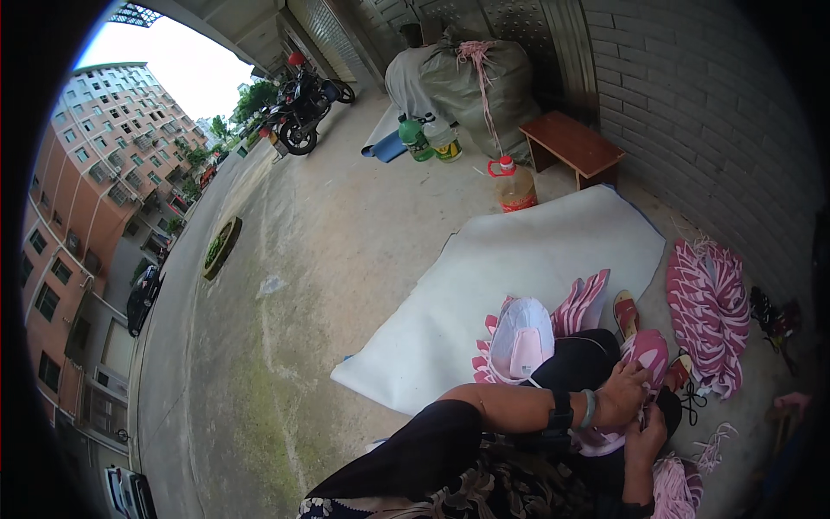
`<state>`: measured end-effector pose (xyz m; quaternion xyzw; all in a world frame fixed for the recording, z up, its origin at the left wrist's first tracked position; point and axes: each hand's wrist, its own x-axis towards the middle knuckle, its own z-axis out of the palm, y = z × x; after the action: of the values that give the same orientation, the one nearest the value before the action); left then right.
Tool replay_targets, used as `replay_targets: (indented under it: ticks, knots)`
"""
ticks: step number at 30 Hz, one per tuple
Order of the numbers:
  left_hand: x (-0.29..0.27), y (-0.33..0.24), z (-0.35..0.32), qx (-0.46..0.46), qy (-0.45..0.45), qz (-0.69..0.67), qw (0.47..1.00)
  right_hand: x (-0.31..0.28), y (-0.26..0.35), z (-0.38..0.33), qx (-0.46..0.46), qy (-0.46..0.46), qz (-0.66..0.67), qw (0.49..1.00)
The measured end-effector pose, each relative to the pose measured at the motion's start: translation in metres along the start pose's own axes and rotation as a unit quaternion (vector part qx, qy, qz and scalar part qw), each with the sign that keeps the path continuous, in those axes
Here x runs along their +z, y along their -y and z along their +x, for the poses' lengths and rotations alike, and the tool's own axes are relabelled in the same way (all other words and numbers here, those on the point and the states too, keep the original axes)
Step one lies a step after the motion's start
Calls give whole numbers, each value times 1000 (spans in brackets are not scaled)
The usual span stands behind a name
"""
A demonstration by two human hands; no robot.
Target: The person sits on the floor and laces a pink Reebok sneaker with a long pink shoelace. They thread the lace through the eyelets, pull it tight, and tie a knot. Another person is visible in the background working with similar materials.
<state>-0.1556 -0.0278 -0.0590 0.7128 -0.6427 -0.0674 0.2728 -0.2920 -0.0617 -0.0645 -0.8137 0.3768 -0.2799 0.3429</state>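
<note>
A pink and white shoe upper (646, 350) lies over my lap, its rounded toe pointing away from me. My left hand (622, 393), with a bracelet and a dark wristband behind it, bends its fingers over the upper's edge. Close below, my right hand (646, 438) pinches at the same edge; any lace between the fingertips is too small to make out. Left of my dark-clad knee (584, 359) stands a group of pink uppers (520, 339) with a pale lining showing. Another fanned stack of pink striped uppers (584, 303) rests just behind.
A white sheet (510, 259) covers the floor ahead. Nested pink uppers (707, 316) lie at right, pink laces (674, 489) lower right. Farther off are a wooden bench (572, 143), bottles (516, 186), stuffed sacks (484, 86) and a motorcycle (303, 108). A brick wall (709, 112) bounds the right.
</note>
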Motion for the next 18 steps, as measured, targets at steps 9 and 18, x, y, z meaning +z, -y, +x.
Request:
replay_targets:
  ticks: [9,18]
  knots:
    - [-17,-6,8,98,58,58,992,-18,-10,9,220,93,241,941]
    - [-16,-9,17,215,101,93,967,-9,4,-4,114,19,101,988]
